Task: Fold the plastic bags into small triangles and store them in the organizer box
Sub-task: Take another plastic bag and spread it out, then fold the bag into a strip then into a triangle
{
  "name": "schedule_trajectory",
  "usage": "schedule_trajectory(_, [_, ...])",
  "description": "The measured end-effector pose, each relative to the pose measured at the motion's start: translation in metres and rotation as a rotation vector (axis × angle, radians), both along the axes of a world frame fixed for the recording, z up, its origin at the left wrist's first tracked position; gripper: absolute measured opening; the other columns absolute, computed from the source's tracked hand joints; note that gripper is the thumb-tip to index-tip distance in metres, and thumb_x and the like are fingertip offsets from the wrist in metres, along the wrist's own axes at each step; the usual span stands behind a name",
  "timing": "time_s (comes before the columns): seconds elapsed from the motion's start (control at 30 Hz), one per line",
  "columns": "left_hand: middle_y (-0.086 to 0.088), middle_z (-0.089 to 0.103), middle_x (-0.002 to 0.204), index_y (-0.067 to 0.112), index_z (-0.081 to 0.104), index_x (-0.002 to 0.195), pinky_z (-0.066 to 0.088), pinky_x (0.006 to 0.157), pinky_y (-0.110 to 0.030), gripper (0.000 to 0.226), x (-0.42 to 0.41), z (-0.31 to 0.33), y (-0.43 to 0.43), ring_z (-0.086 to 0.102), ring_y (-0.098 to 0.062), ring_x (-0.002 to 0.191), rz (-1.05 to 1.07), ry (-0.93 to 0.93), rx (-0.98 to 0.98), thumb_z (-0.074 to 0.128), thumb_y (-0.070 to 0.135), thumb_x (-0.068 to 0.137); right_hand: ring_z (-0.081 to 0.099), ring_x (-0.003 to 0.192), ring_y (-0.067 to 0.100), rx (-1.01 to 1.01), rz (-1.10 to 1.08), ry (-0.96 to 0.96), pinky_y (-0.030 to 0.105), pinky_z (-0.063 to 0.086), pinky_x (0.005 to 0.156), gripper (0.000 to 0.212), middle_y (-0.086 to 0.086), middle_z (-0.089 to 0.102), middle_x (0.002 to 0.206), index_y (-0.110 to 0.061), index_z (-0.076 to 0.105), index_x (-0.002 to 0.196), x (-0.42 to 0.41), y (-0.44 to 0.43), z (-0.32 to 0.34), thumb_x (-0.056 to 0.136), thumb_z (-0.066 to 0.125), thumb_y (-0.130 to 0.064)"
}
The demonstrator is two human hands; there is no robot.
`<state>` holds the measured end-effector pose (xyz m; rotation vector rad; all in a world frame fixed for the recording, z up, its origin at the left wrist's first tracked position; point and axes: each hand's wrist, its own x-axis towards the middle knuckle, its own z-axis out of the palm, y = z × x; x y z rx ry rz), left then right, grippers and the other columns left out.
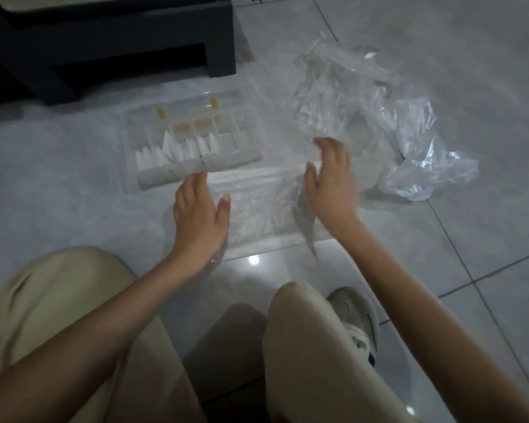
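Grip: left hand (199, 215) spread, fingers straight, palm pressed flat on the near-left part of a clear plastic bag (257, 203). Right hand (330, 187) also looks spread, resting at the bag's right edge; it is blurred, so whether the fingertips pinch any film cannot be told. Neither hand encloses anything. The bag lies flat on the floor (58, 184), just in front of the organizer box (165, 178), its far edge touching or nearly touching the box's front wall. Folded triangles (168, 146) stand in the box's middle compartments. The pile of loose bags (358, 96) sits to the right of the box and behind it. Risks, as judged: the film is slick on glossy tile, so a one-sided push could skate the sheet or skew the first crease. Trapped air would leave a loose strip and a fat triangle. A forward sweep could nudge the box.
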<state>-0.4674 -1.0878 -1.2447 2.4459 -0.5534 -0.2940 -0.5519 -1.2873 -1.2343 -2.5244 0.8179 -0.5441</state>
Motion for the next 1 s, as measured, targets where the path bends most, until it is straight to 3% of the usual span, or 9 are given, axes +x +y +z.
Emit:
schedule_trajectory(0.1, [-0.020, 0.026, 0.155, 0.000, 0.026, 0.149, 0.011, 0.118, -0.043, 0.057, 0.000, -0.017, 0.003, 0.023, -0.032, 0.144, -0.302, -0.279, 0.214, 0.040, 0.027, 0.100, 0.034, 0.140, 0.030, -0.072, 0.254, 0.133, 0.039, 0.023, 0.115, 0.048, 0.014, 0.039, 0.150, -0.005, 0.040, 0.144, 0.012, 0.042, -0.012, 0.098, 0.040, -0.019])
schedule_trajectory(0.17, [-0.018, 0.021, 0.158, 0.001, 0.022, 0.150, 0.002, 0.119, -0.040, 0.063, 0.009, -0.027, 0.002, 0.018, -0.028, 0.147, -0.366, -0.282, 0.349, 0.028, 0.037, 0.100, 0.020, 0.147, 0.025, -0.120, 0.370, 0.276, 0.034, 0.005, 0.119, 0.052, 0.011, 0.027, 0.157, -0.007, 0.029, 0.150, 0.024, 0.062, -0.025, 0.101, 0.032, -0.023])
schedule_trajectory(0.27, [-0.015, 0.016, 0.160, 0.003, 0.017, 0.152, -0.003, 0.119, -0.039, 0.078, 0.011, -0.039, 0.001, 0.012, -0.024, 0.149, -0.436, -0.262, 0.445, 0.005, 0.050, 0.090, 0.007, 0.150, 0.020, -0.196, 0.450, 0.460, 0.033, -0.007, 0.119, 0.058, 0.009, 0.011, 0.162, -0.008, 0.015, 0.153, 0.035, 0.076, -0.046, 0.102, 0.012, -0.033])
schedule_trajectory(0.37, [-0.011, 0.001, 0.162, 0.007, 0.003, 0.153, -0.007, 0.120, -0.040, 0.085, 0.010, -0.045, 0.005, -0.002, -0.022, 0.150, -0.455, -0.216, 0.482, -0.004, 0.057, 0.085, 0.007, 0.149, 0.017, -0.160, 0.456, 0.502, 0.032, -0.008, 0.118, 0.072, 0.006, 0.010, 0.162, -0.011, 0.013, 0.154, 0.028, 0.068, -0.060, 0.091, -0.004, -0.043])
schedule_trajectory(0.57, [-0.015, -0.012, 0.160, 0.005, -0.009, 0.152, -0.009, 0.119, -0.043, 0.091, 0.014, -0.046, 0.008, -0.012, -0.028, 0.148, -0.400, -0.186, 0.531, 0.013, 0.068, 0.089, 0.007, 0.149, 0.017, -0.054, 0.151, 0.489, 0.035, -0.002, 0.119, 0.075, 0.000, 0.008, 0.162, -0.017, 0.012, 0.155, -0.014, 0.009, -0.064, 0.089, 0.004, -0.053])
schedule_trajectory(0.67, [-0.015, -0.011, 0.161, 0.004, -0.009, 0.152, -0.010, 0.119, -0.044, 0.092, 0.013, -0.043, 0.009, -0.012, -0.026, 0.148, -0.386, -0.184, 0.526, 0.029, 0.064, 0.093, 0.008, 0.149, 0.021, -0.032, -0.038, 0.512, 0.040, 0.001, 0.120, 0.074, 0.005, 0.009, 0.162, -0.012, 0.012, 0.155, -0.026, -0.016, -0.059, 0.091, 0.009, -0.051])
schedule_trajectory(0.73, [-0.014, -0.008, 0.161, 0.003, -0.006, 0.152, -0.011, 0.119, -0.044, 0.090, 0.014, -0.041, 0.007, -0.011, -0.024, 0.149, -0.383, -0.199, 0.512, 0.025, 0.063, 0.094, 0.009, 0.149, 0.024, -0.060, -0.072, 0.469, 0.041, -0.001, 0.120, 0.070, 0.010, 0.012, 0.161, -0.007, 0.015, 0.153, -0.024, -0.018, -0.053, 0.094, 0.015, -0.045])
schedule_trajectory(0.9, [-0.010, 0.010, 0.162, 0.008, 0.012, 0.153, -0.004, 0.119, -0.046, 0.085, 0.017, -0.042, 0.003, 0.009, -0.021, 0.149, -0.456, -0.273, 0.450, 0.007, 0.061, 0.087, 0.005, 0.149, 0.018, -0.178, 0.393, 0.388, 0.031, -0.008, 0.119, 0.059, 0.005, 0.012, 0.161, -0.013, 0.016, 0.154, 0.009, 0.017, -0.044, 0.101, 0.017, -0.038])
schedule_trajectory(1.0, [-0.008, 0.003, 0.162, 0.010, 0.005, 0.154, -0.005, 0.118, -0.047, 0.086, 0.020, -0.044, 0.008, 0.003, -0.020, 0.150, -0.422, -0.229, 0.482, 0.006, 0.064, 0.088, 0.013, 0.149, 0.018, -0.161, 0.497, 0.424, 0.030, -0.004, 0.118, 0.066, 0.004, 0.018, 0.161, -0.014, 0.020, 0.154, 0.020, 0.030, -0.056, 0.097, 0.010, -0.046])
